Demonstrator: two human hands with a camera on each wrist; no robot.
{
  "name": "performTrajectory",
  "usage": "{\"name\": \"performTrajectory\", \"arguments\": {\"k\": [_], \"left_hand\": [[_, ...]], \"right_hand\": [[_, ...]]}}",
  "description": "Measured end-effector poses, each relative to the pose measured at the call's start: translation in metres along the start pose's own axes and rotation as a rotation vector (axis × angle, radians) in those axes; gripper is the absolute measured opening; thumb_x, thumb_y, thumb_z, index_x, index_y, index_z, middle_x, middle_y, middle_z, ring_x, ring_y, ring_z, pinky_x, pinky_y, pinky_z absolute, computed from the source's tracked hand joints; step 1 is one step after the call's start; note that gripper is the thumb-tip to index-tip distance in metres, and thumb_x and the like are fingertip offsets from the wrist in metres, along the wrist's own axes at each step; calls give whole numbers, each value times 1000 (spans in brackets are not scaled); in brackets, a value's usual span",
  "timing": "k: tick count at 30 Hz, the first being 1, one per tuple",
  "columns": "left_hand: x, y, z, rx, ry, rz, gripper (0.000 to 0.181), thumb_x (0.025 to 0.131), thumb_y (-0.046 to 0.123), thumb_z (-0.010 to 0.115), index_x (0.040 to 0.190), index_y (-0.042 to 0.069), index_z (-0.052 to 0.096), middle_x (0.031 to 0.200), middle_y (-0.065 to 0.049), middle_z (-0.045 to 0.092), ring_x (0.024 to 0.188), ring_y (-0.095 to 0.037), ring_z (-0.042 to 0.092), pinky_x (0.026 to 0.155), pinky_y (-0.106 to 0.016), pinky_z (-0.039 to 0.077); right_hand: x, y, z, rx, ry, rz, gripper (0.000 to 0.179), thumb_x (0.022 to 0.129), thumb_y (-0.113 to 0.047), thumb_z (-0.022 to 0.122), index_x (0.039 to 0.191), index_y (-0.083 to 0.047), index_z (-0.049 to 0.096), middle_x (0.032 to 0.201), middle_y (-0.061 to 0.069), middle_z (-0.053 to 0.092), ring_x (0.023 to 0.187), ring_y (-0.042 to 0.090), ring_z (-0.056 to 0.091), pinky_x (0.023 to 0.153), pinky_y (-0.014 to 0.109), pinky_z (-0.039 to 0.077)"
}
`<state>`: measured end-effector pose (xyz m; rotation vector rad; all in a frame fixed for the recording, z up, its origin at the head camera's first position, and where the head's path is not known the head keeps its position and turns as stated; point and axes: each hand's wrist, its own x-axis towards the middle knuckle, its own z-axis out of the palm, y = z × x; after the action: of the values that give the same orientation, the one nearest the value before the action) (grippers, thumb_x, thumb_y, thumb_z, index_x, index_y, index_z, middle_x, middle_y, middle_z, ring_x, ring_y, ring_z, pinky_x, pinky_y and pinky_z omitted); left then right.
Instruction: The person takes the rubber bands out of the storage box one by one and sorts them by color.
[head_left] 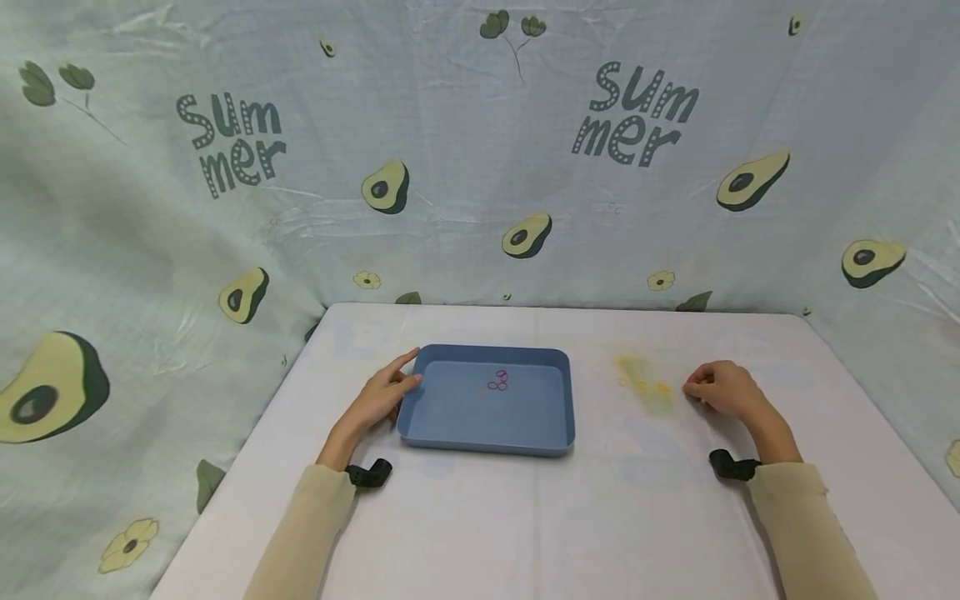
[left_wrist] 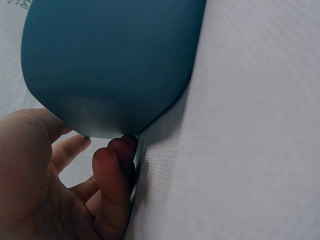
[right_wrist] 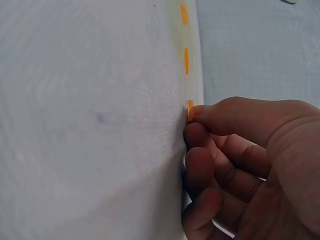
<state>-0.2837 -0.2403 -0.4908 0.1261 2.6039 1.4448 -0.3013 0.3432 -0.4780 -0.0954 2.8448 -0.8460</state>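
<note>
At the left side of a blue-grey rectangular tray (head_left: 486, 417), my left hand (head_left: 380, 396) grips the rim, thumb on the edge and other fingers at the outer wall. The left wrist view shows curled fingertips (left_wrist: 111, 162) against the tray's underside corner. Inside the tray lie several small pink rings (head_left: 502, 386). On the right part of the table, my right hand (head_left: 723, 389) has thumb and forefinger together at a small orange ring (right_wrist: 190, 111), mostly covered by the thumb. Further orange rings (head_left: 641, 386) lie in a row left of that hand.
A white cloth covers the table (head_left: 465, 517), with a yellow-green patch (head_left: 633, 367) under the orange rings. Behind and beside it hangs a pale curtain (head_left: 450, 108) printed with avocados. Black wrist cameras (head_left: 371, 473) are strapped on both wrists.
</note>
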Motion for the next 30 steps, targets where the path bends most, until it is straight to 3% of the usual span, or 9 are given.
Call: {"name": "performTrajectory", "arguments": {"k": [30], "left_hand": [[-4,3,2,-8,6,0,63,106,36,58,163,31,33,106,-18,60,58,-17,49,50,-33,48]], "right_hand": [[-3,-1,1,85,17,32,32,100,-23,64,111,7,68,87,9,69,73,18,61,64,31,51]]}}
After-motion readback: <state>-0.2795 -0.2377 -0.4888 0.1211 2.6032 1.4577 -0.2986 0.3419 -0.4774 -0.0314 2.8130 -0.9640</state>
